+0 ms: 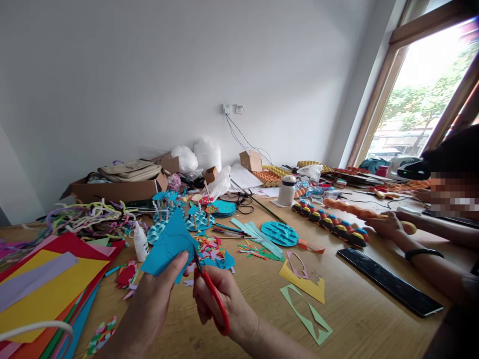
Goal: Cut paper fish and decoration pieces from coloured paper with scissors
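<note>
My left hand pinches a piece of blue paper and holds it up above the wooden table. My right hand is closed round red-handled scissors, whose blades touch the right edge of the blue paper. Coloured paper scraps lie on the table just behind both hands.
Stacked coloured sheets lie at the left with a glue bottle and pipe cleaners. Another person's hands rest at the right, near a black ruler and a row of painted balls. Boxes and bags line the back wall.
</note>
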The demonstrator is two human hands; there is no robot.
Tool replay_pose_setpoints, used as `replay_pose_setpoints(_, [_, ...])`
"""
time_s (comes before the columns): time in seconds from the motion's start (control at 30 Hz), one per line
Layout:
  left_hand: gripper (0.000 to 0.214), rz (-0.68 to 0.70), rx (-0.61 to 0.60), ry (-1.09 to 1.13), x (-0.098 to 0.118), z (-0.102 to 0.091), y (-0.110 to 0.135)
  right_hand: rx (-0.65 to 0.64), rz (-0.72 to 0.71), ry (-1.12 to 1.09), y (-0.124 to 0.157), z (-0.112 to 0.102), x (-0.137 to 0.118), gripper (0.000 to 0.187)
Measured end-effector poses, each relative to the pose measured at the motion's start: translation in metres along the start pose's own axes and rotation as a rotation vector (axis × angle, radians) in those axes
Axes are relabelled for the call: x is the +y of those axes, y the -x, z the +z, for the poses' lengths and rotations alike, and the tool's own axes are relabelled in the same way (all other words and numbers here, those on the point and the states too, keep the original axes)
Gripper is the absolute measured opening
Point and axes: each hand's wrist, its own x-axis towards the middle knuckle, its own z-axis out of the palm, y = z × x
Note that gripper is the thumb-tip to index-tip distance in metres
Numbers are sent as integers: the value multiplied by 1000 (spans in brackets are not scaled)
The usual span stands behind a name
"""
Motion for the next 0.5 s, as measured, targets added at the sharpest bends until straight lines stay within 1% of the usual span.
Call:
replay_pose_setpoints(0.17, [13,-30,-31,18,4,3,1,2,10,-2,0,0,-1,55])
replay_pose_setpoints(0.27, [15,-41,-26,13,3,2,2,-4,1,-16,0,0,-2,55])
replay_pose_setpoints(0.5, [22,-160,-25,21,1,0,3,-22,-21,-35,0,-2,2,52])
